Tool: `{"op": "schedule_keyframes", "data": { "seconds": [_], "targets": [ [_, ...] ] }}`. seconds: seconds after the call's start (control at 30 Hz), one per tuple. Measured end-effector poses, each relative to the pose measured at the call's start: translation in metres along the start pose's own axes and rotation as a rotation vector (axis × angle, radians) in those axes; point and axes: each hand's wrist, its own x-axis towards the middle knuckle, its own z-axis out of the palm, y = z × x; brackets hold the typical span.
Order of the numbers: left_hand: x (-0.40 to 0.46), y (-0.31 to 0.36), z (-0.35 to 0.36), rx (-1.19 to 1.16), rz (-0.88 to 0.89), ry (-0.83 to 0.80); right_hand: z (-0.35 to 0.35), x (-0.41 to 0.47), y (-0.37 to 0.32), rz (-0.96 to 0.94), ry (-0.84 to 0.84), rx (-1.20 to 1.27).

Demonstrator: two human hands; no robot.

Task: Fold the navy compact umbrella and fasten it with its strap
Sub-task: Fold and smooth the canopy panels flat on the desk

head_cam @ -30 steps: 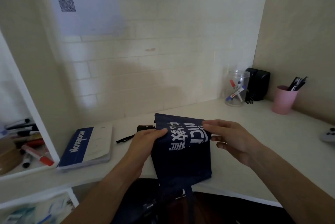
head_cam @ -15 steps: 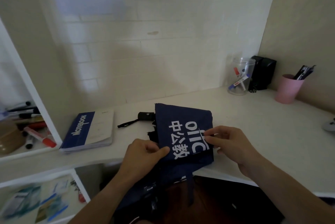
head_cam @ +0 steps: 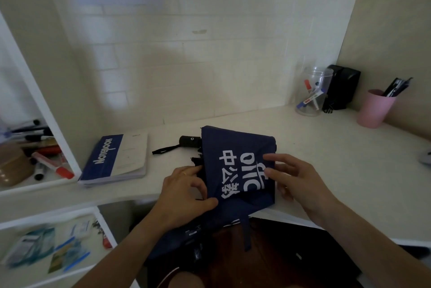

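The navy compact umbrella (head_cam: 233,145) lies across the front edge of the white desk (head_cam: 326,159), its loose canopy with white lettering facing up. Its black handle (head_cam: 190,141) with a wrist loop points toward the back left. A navy strap (head_cam: 246,231) hangs down from the canopy below the desk edge. My left hand (head_cam: 184,196) pinches the canopy's left lower edge. My right hand (head_cam: 293,178) presses and pinches a fold of fabric at the lettering on the right side.
A blue and white notebook (head_cam: 116,159) lies left of the umbrella. A clear jar of markers (head_cam: 311,94), a black box (head_cam: 341,88) and a pink pen cup (head_cam: 375,109) stand at the back right. White shelves with markers (head_cam: 42,154) are on the left.
The umbrella has come down from mid-air onto the desk. Both hands have slid along the canopy, flattening its folds. The view has tilted downward.
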Motion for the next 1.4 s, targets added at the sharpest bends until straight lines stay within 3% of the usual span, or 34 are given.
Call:
{"op": "schedule_keyframes", "data": {
  "seconds": [0.13, 0.27, 0.33, 0.5, 0.7, 0.8, 0.87, 0.93, 1.07, 1.23, 1.4],
  "targets": [
    [0.006, 0.001, -0.005, -0.161, -0.042, -0.01, -0.002, 0.001, 0.0, -0.012, 0.003, 0.07],
    [0.013, 0.007, -0.013, -0.588, -0.105, -0.034, -0.005, 0.004, -0.002, -0.009, -0.057, 0.061],
    [0.012, 0.009, -0.016, -0.685, -0.088, -0.008, -0.005, 0.004, -0.002, -0.015, -0.105, -0.008],
    [0.008, 0.001, -0.014, -0.616, -0.033, 0.052, -0.009, 0.001, 0.001, -0.159, -0.133, -0.189],
    [0.006, -0.008, -0.002, -0.085, 0.073, -0.005, -0.02, 0.0, 0.022, -0.316, -0.206, -0.515],
    [0.015, -0.011, -0.006, -0.178, 0.035, -0.019, -0.022, 0.005, 0.021, -0.294, -0.225, -0.513],
    [0.026, -0.01, -0.01, -0.345, 0.036, -0.1, -0.017, 0.012, 0.012, -0.248, -0.186, -0.433],
    [0.037, -0.006, -0.016, -0.498, -0.014, -0.142, -0.009, 0.021, 0.0, -0.123, -0.076, -0.197],
    [0.046, 0.004, -0.024, -0.653, -0.044, -0.097, 0.005, 0.033, -0.013, 0.132, 0.116, 0.237],
    [0.049, 0.017, -0.022, -0.776, -0.177, 0.04, 0.007, 0.03, -0.017, 0.28, 0.124, 0.358],
    [0.051, 0.014, -0.022, -0.739, -0.176, 0.005, -0.001, 0.024, -0.012, 0.275, 0.085, 0.275]
  ]
}}
